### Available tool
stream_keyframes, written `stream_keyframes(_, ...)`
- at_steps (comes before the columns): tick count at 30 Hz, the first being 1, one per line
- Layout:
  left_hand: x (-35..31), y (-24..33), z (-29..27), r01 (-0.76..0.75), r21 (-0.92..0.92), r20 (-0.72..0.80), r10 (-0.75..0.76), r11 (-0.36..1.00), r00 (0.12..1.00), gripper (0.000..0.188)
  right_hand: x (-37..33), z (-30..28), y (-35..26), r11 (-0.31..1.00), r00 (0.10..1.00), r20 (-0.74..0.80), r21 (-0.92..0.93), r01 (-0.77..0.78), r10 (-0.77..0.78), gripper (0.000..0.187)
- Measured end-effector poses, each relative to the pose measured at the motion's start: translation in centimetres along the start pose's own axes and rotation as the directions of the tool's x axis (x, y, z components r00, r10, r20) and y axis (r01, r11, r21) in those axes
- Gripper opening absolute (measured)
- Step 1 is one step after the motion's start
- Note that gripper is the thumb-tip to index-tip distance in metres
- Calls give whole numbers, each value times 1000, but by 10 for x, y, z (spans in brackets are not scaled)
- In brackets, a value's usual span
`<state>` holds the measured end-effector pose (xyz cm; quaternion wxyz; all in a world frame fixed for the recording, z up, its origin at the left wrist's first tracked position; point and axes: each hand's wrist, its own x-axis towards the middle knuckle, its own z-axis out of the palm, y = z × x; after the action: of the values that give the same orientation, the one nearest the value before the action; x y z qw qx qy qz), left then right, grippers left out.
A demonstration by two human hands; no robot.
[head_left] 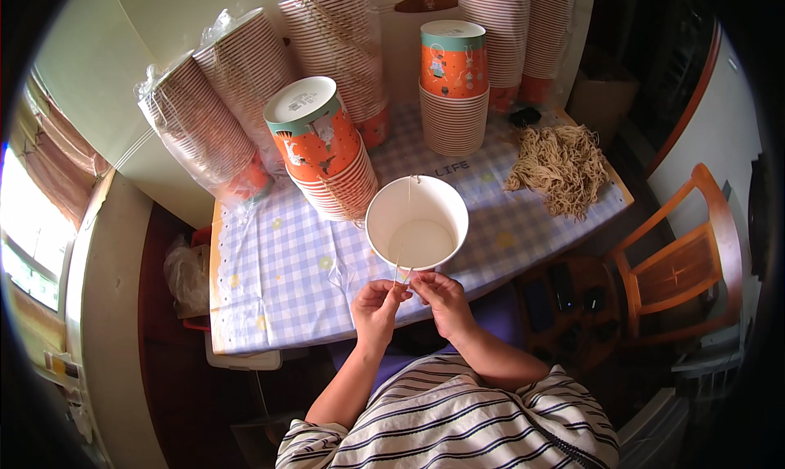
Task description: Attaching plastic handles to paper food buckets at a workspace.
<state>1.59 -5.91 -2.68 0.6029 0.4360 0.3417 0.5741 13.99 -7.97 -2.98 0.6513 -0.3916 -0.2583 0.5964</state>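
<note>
At the front edge of the table, a white-lined paper bucket (383,215) stands with its open mouth toward me. A thin beige string (398,266) runs from the far rim across the mouth to my fingers at the near rim. My left hand (376,309) pinches this string between thumb and fingertips. Close beside it, my right hand (444,300) is also closed in a pinch, on a short length of the string. The fingertips nearly meet just below the near rim. Whether the string passes through the near rim is too small to tell.
Left of the bucket is an upside-down stack of orange and green buckets (315,146) with strings hanging on it. Another stack (454,113) stands behind. Plastic-wrapped stacks (204,113) line the back. A tangled string pile (560,170) lies right on the checked tablecloth (286,281). A wooden chair (683,260) stands right.
</note>
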Motion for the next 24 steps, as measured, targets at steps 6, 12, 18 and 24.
stream_keyframes(6, 1, -1, -2, 32, -56, 1, -32, 998, 999, 7, 2, -2, 2, 999, 999, -2, -33, 37, -37, 15)
stream_keyframes(12, 2, 2, -6, 116, -109, 39, -113, 987, 993, 14, 0, -3, -1, 998, 999, 14, -44, 51, -50, 16)
stream_keyframes(18, 4, 20, 8, 31, 237, 104, -57, 971, 993, 36, -1, 1, -4, 996, 997, 18, -21, 81, -81, 14)
stream_keyframes(24, 8, 24, 10, -12, 547, 79, -38, 837, 996, 15, 0, -3, -2, 992, 996, 28, -94, 90, -87, 13)
